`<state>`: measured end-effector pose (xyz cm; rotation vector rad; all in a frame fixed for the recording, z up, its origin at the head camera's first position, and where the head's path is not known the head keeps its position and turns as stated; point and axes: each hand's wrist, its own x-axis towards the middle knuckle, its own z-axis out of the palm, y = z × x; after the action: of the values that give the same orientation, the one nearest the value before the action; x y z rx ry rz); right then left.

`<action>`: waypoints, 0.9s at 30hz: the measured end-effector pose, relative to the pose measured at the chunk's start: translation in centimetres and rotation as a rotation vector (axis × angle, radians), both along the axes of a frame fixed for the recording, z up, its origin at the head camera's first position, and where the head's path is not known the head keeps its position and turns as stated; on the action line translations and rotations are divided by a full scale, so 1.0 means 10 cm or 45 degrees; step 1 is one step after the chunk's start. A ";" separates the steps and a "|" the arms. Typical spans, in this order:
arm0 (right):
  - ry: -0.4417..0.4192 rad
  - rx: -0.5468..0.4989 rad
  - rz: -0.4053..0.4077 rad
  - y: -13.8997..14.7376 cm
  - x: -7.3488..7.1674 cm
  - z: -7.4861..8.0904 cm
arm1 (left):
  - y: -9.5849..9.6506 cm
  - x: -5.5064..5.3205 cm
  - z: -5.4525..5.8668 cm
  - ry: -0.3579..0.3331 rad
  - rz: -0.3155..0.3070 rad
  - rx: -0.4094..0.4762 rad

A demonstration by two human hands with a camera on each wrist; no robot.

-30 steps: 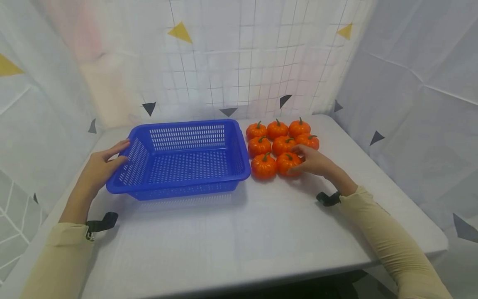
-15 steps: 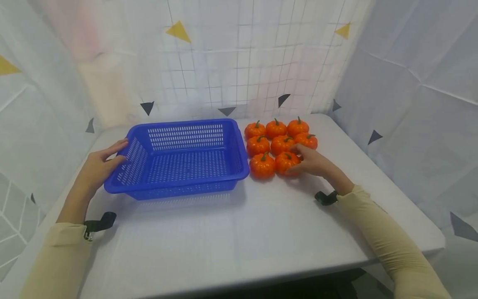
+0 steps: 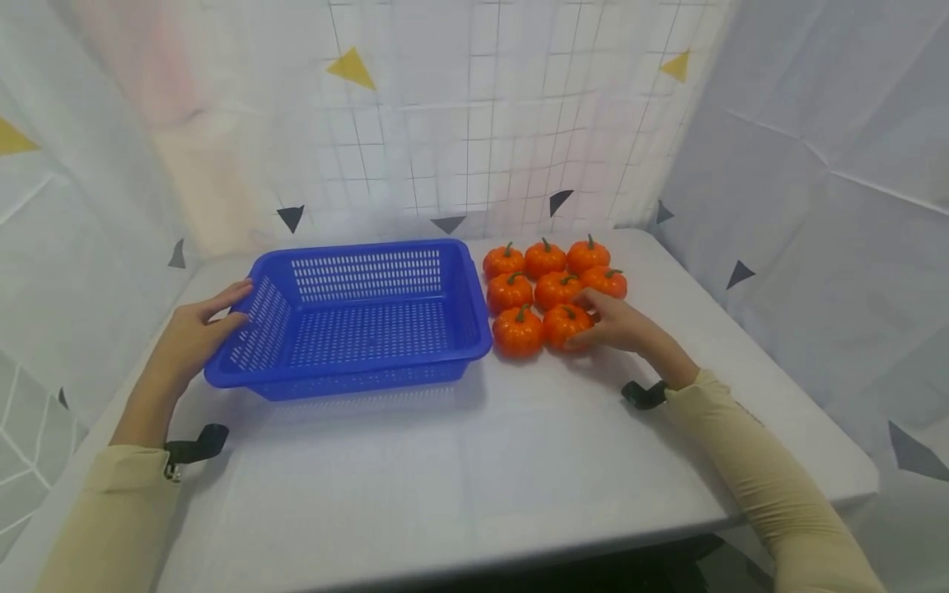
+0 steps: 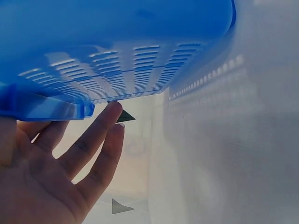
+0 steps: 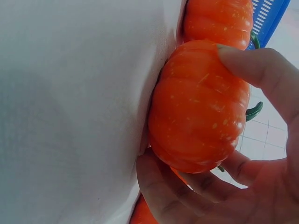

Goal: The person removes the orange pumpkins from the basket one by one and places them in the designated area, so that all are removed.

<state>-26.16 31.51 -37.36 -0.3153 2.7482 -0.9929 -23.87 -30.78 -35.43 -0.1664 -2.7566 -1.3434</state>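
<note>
A blue plastic basket [image 3: 371, 366] with slotted walls stands on the left of the table, nothing inside it. My left hand [image 3: 194, 333] holds its left rim; in the left wrist view two fingers [image 4: 100, 140] reach below the rim to the outer wall. Small orange pumpkins with green stems sit in rows right of the basket. My right hand [image 3: 619, 323] grips the front right pumpkin [image 3: 563, 327]. In the right wrist view, the thumb [image 5: 257, 70] lies on one side of this pumpkin [image 5: 198, 107] and the fingers curl round the other. The pumpkin still rests on the table.
Another pumpkin [image 3: 518, 333] sits between the held one and the basket, close to both. Several more pumpkins [image 3: 557, 291] stand behind. The white-covered table [image 3: 415, 486] has its front edge near me, and white sheets [image 3: 415, 123] hang at the back and sides.
</note>
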 end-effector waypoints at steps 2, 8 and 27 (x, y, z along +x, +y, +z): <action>-0.001 -0.006 -0.002 0.00 0.00 -0.01 | 0.00 0.00 0.00 0.003 -0.001 -0.004; 0.003 -0.005 0.007 0.04 -0.02 -0.05 | -0.03 -0.04 0.00 0.021 -0.021 -0.023; 0.223 0.070 0.030 0.04 0.06 0.41 | 0.00 0.04 0.28 0.147 -0.041 -0.208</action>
<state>-25.57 31.92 -33.28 -0.4445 2.9143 -0.9228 -23.45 -30.74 -32.62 -0.2894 -2.7753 -1.0773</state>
